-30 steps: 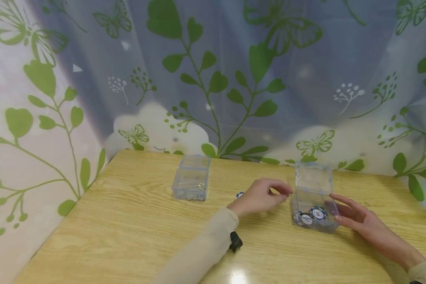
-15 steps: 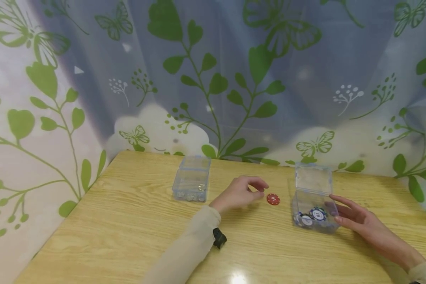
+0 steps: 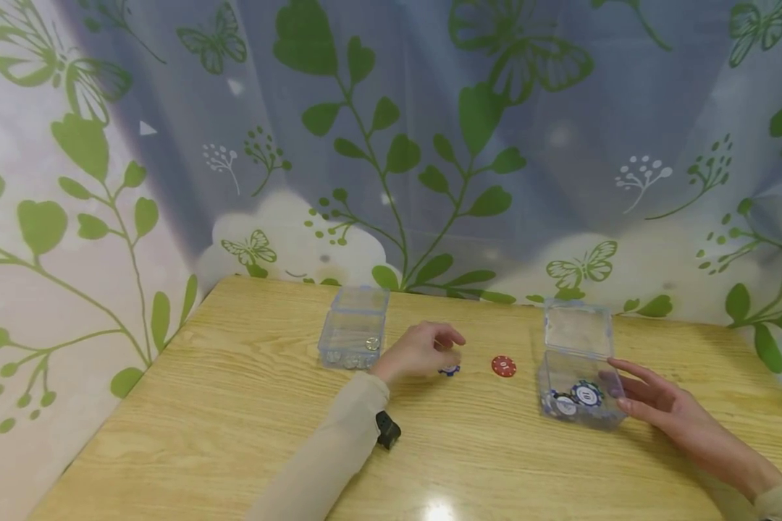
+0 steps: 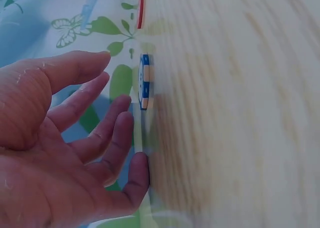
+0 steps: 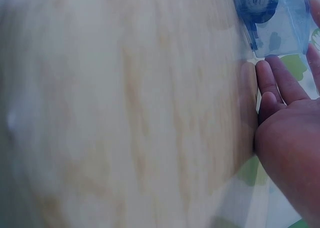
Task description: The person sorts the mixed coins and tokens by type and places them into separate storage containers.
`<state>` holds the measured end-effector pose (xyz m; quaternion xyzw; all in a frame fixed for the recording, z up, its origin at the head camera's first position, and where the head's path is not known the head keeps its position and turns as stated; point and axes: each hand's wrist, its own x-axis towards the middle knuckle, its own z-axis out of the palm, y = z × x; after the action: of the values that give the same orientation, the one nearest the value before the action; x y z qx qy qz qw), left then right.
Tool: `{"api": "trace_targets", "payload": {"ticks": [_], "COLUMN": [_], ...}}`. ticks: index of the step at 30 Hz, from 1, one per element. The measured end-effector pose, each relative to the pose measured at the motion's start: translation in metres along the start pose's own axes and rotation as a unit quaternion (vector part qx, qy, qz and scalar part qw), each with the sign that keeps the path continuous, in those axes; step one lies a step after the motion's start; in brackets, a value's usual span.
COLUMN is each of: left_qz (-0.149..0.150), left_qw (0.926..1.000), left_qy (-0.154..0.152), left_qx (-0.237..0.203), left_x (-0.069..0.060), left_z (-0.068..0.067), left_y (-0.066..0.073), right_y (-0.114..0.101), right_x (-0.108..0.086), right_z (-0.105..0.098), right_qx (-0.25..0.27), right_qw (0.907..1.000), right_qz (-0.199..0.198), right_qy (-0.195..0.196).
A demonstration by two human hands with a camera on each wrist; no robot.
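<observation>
My left hand (image 3: 417,352) hovers low over the table, fingers loosely bent and holding nothing. Just beyond its fingertips, a blue and white poker chip (image 4: 145,83) lies flat; in the head view the hand partly covers it. A red poker chip (image 3: 504,366) lies farther right. My right hand (image 3: 680,412) touches the right side of a clear plastic box (image 3: 580,416) with extended fingers and thumb. That box has its lid raised and holds poker chips, among them a blue one (image 3: 586,394) marked 10.
A second clear plastic box (image 3: 352,333) with its lid raised stands left of my left hand. Several clear and gold coin-like pieces lie in it. A patterned curtain (image 3: 391,145) hangs behind the wooden table (image 3: 202,420).
My left hand has moved left, away from the right box, uncovering the red chip and stopping near the blue chip. My right hand has stayed at the box.
</observation>
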<state>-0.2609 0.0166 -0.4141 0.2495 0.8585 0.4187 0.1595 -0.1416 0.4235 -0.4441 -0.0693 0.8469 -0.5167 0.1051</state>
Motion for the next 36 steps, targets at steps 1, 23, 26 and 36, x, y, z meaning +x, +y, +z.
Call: {"api": "trace_targets", "payload": {"ticks": [1,23,26,36], "left_qz": [-0.005,-0.083,-0.089,-0.101], "left_qw": [1.0000,0.9937,0.9934,0.9916], "left_qy": [-0.002,-0.018,-0.016,-0.020], "left_qx": [0.003,0.072,0.071,0.079], "left_x": [-0.0002,-0.0034,-0.0037,-0.0010], "left_z": [0.0001,0.0002,-0.0002,-0.0014], "left_y": [0.0001,0.0032,0.0043,0.0070], "right_y": [0.0000,-0.0009,-0.0011,-0.0007], "right_x": [-0.0002,-0.0009,-0.0009,-0.0009], "right_z": [-0.0001,0.0010,0.0010,0.0001], "right_qx": [0.001,-0.011,-0.011,-0.008], "right_qw": [1.0000,0.9999,0.9999,1.0000], "right_qz": [-0.005,-0.008,-0.002,0.004], "right_qy": [-0.002,0.003,0.003,0.003]}}
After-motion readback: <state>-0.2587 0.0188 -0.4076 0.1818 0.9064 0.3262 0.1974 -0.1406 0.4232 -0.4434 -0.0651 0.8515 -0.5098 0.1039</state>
